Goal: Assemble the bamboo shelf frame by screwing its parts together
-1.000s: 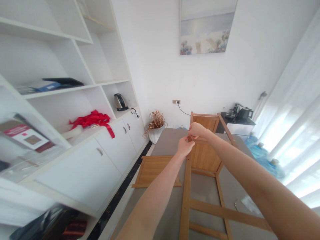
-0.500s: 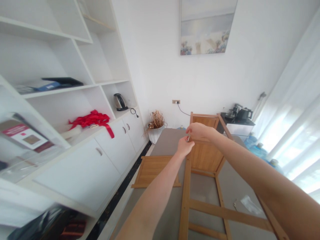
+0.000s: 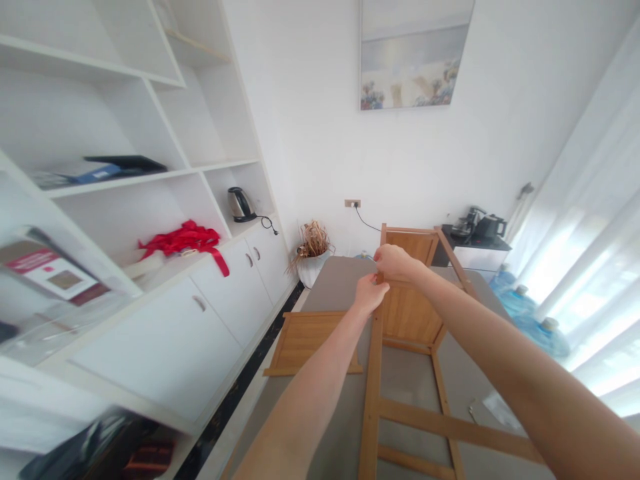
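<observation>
A wooden frame (image 3: 371, 387) with slatted panels stands on a grey tabletop (image 3: 340, 277). My left hand (image 3: 371, 293) is closed at the upper end of the frame's long left rail, thumb and fingers pinched together. Just above it, my right hand (image 3: 396, 261) is pinched at the same corner, its fingertips almost touching the left ones. Whatever small piece lies between the fingers is too small and too covered to name. Behind the hands rises the frame's wooden end panel (image 3: 407, 313). A separate wooden panel (image 3: 305, 337) lies flat left of the rail.
A small metal piece (image 3: 472, 410) and a clear plastic bag (image 3: 500, 408) lie on the tabletop at right. White cabinets (image 3: 220, 293) line the left side. Large blue water bottles (image 3: 543, 333) stand by the curtain, and a potted dried plant (image 3: 313, 257) sits at the back.
My right hand has shifted very slightly and its fingers have turned at the corner. A shiny bit seen between the hands before is now mostly covered. My left hand stays in place.
</observation>
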The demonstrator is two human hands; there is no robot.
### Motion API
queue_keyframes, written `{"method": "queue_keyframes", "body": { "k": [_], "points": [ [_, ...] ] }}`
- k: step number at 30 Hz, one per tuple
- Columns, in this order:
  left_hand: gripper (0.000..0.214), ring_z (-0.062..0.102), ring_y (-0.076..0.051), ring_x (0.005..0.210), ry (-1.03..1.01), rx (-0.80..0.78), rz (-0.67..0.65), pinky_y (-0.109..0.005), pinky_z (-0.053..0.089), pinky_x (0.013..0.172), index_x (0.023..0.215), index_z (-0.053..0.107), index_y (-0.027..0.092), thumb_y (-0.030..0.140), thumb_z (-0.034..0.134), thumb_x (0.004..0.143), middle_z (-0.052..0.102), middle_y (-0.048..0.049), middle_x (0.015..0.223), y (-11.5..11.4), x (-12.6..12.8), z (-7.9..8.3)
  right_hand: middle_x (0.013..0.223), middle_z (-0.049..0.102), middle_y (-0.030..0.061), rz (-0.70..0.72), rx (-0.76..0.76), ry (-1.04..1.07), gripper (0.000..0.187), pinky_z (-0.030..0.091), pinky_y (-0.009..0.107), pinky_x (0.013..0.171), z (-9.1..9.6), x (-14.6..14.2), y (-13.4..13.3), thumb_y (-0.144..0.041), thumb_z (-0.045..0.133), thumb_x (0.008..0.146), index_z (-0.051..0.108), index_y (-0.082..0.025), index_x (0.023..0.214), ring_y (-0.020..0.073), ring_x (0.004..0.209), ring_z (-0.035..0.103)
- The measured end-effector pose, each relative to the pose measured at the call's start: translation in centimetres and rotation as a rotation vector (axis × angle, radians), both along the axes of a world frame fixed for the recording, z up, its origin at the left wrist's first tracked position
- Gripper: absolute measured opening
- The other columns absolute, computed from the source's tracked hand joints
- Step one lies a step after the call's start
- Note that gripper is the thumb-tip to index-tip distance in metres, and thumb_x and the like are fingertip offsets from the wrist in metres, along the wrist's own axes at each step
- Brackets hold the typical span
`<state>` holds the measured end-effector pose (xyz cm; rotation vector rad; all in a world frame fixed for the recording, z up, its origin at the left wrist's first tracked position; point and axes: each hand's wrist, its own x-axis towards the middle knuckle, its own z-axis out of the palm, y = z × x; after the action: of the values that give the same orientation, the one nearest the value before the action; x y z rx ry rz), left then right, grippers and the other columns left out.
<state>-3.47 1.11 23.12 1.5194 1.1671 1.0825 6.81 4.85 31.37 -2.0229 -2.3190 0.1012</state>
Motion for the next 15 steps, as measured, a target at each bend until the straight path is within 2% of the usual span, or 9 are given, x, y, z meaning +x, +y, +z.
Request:
{"method": "queue_keyframes", "body": {
  "k": [3, 5, 8, 12, 15],
  "points": [
    [0.025, 0.061, -0.019, 0.077, 0.025, -0.031, 0.025, -0.025, 0.041, 0.067, 0.087, 0.07, 0.013, 0.014, 0.058, 0.065, 0.07, -0.0053, 0.085, -0.2, 0.0, 0.4, 0.093, 0.07, 0.0074, -0.055, -0.046, 0.039, 0.038, 0.047, 0.022, 0.067, -0.1, 0.2, 0.2, -0.016, 0.051, 0.075, 0.062, -0.015, 0.112, 0.0138, 0.068, 0.065],
    [0.025, 0.061, -0.018, 0.077, 0.022, -0.042, 0.037, -0.025, 0.042, 0.068, 0.086, 0.07, 0.014, 0.014, 0.059, 0.064, 0.07, -0.0045, 0.084, -0.2, 0.0, 0.5, 0.082, 0.071, 0.0063, -0.054, -0.077, 0.054, 0.032, 0.046, 0.02, 0.062, 0.0, 0.4, 0.1, -0.016, 0.046, 0.077, 0.066, -0.014, 0.103, 0.0126, 0.063, 0.065],
    [0.026, 0.061, -0.018, 0.077, -0.017, -0.046, 0.015, -0.025, 0.043, 0.069, 0.087, 0.07, 0.014, 0.012, 0.058, 0.064, 0.07, -0.0048, 0.085, -0.2, 0.1, 0.4, 0.072, 0.071, 0.0077, -0.023, -0.105, 0.051, 0.029, 0.045, 0.02, 0.059, 0.3, 0.9, -0.3, -0.016, 0.044, 0.077, 0.071, -0.012, 0.087, 0.015, 0.067, 0.065],
    [0.026, 0.062, -0.019, 0.08, -0.049, -0.037, 0.0, -0.025, 0.043, 0.069, 0.087, 0.07, 0.012, 0.012, 0.057, 0.065, 0.07, -0.0069, 0.089, 0.0, 0.2, 0.0, 0.09, 0.071, 0.0071, 0.027, -0.099, 0.03, 0.027, 0.045, 0.021, 0.069, 0.7, 1.7, -0.6, -0.015, 0.054, 0.072, 0.072, -0.017, 0.092, 0.0176, 0.083, 0.065],
    [0.026, 0.062, -0.019, 0.083, -0.055, -0.029, -0.003, -0.026, 0.044, 0.071, 0.088, 0.07, 0.012, 0.012, 0.058, 0.065, 0.07, -0.0076, 0.092, 0.2, 0.1, -0.3, 0.099, 0.069, 0.008, 0.021, -0.071, 0.012, 0.025, 0.045, 0.027, 0.076, 0.8, 1.9, -0.7, -0.021, 0.056, 0.074, 0.072, -0.022, 0.093, 0.0212, 0.093, 0.062]
  ]
}}
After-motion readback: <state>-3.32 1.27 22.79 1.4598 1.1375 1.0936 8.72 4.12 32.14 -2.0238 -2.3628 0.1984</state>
